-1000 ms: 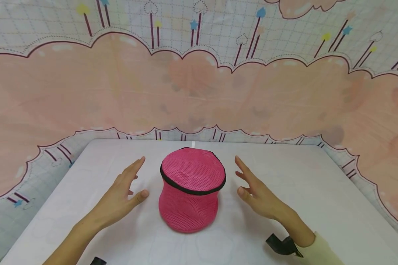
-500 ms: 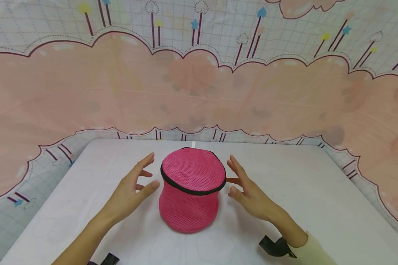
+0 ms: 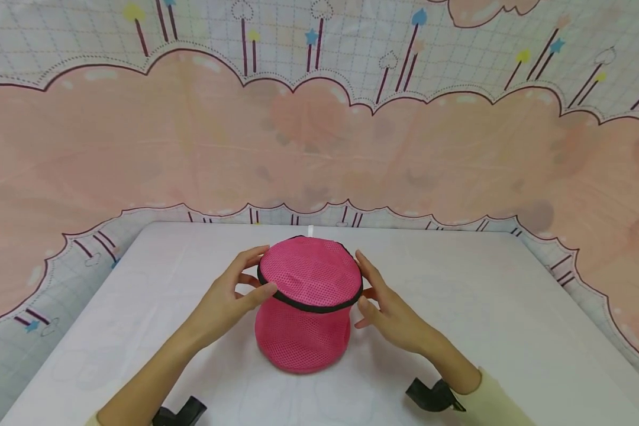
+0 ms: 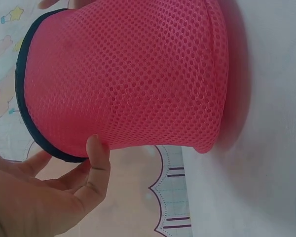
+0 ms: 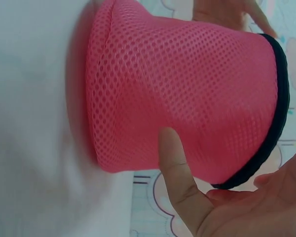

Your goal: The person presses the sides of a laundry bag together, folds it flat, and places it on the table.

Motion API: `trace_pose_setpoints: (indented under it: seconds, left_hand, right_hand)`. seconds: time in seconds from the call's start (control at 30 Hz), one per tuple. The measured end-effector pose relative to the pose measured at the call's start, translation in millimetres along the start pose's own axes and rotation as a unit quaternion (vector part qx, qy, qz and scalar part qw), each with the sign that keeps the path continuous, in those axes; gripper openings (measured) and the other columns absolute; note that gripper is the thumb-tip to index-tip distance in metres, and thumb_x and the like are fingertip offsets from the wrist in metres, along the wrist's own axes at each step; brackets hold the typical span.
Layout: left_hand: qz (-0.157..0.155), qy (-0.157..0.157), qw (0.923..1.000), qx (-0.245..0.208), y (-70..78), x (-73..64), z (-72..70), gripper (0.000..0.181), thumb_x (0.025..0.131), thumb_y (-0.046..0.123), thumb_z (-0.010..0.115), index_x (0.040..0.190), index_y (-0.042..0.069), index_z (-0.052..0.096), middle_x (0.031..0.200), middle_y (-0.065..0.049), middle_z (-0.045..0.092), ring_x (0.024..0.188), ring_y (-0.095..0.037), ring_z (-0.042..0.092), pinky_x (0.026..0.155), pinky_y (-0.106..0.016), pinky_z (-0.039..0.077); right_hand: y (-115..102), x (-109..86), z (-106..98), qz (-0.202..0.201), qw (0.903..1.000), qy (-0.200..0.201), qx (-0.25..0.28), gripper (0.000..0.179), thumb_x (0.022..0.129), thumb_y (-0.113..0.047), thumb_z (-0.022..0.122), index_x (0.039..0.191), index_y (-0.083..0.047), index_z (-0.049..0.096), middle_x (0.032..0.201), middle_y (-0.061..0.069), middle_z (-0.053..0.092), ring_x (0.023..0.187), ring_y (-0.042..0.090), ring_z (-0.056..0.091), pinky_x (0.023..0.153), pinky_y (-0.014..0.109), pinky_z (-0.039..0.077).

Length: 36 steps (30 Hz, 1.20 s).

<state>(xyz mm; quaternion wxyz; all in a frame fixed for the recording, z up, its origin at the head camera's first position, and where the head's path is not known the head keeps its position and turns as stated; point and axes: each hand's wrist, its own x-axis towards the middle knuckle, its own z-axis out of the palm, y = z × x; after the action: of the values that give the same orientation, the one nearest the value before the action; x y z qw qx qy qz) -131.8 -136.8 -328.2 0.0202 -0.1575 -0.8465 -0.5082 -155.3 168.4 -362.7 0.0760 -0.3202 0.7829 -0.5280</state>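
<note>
A pink mesh laundry bag (image 3: 302,337) with black trim stands upright on the white table, its round mesh top (image 3: 311,272) facing up. At its left, my left hand (image 3: 226,305) has its fingers spread around the trimmed rim, the thumb overlapping the rim's front edge. In the left wrist view, that hand's fingertips (image 4: 97,153) meet or nearly meet the bag's side. On the opposite side, my right hand (image 3: 396,313) lies close alongside the rim with loosely bent fingers. The right wrist view has one finger (image 5: 173,158) in front of the mesh wall; contact cannot be told.
The white table (image 3: 484,296) extends to both sides of the bag. A patterned peach and white cloth (image 3: 309,148) hangs behind it. A small white tab (image 3: 310,231) sticks up behind the bag. Black straps (image 3: 433,395) are at both wrists.
Both hands have moved inward from either side to the bag's rim, the left one travelling farther. The bag has stayed in place.
</note>
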Motion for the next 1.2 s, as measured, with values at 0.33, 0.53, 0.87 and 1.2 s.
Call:
trace_pose_setpoints:
  seconds: [0.33, 0.53, 0.87, 1.2]
  left_hand:
    - [-0.031, -0.005, 0.9964, -0.079, -0.2, 4.3, 2.5, 0.053, 0.091, 0.032, 0.065, 0.137, 0.016, 0.045, 0.130, -0.009, 0.049, 0.100, -0.028, 0.054, 0.068, -0.036, 0.053]
    - [-0.038, -0.013, 0.9901, -0.135, -1.4, 3.7, 4.0, 0.052, 0.091, 0.025, 0.066, 0.137, 0.012, 0.045, 0.128, -0.012, 0.049, 0.095, -0.030, 0.056, 0.066, -0.035, 0.053]
    - [-0.033, -0.026, 0.9827, -0.181, -3.5, 1.5, 5.3, 0.052, 0.091, 0.020, 0.065, 0.137, 0.010, 0.044, 0.130, -0.014, 0.046, 0.094, -0.030, 0.057, 0.067, -0.035, 0.054]
    - [-0.034, -0.044, 0.9761, -0.210, -4.2, 0.0, 6.2, 0.050, 0.092, 0.015, 0.063, 0.138, 0.010, 0.043, 0.133, -0.016, 0.040, 0.088, -0.026, 0.057, 0.067, -0.037, 0.055]
  right_hand:
    - [-3.6, 5.9, 12.2, 0.038, 0.9983, -0.018, 0.041, 0.072, 0.097, -0.029, 0.057, 0.152, -0.031, 0.010, 0.150, 0.005, 0.024, 0.123, 0.032, 0.043, 0.068, 0.038, 0.057]
    - [-5.1, 8.6, 20.4, 0.030, 0.9952, -0.019, 0.091, 0.073, 0.097, -0.028, 0.057, 0.152, -0.030, 0.009, 0.150, 0.008, 0.021, 0.125, 0.033, 0.040, 0.071, 0.038, 0.057]
    - [-6.8, 9.5, 29.7, 0.033, 0.9866, 0.002, 0.160, 0.075, 0.095, -0.028, 0.061, 0.152, -0.026, 0.011, 0.148, 0.012, 0.022, 0.118, 0.035, 0.046, 0.075, 0.043, 0.056]
    - [-6.5, 9.6, 35.9, 0.037, 0.9792, 0.026, 0.198, 0.072, 0.096, -0.024, 0.057, 0.152, -0.024, 0.012, 0.148, 0.012, 0.021, 0.125, 0.036, 0.038, 0.083, 0.043, 0.053]
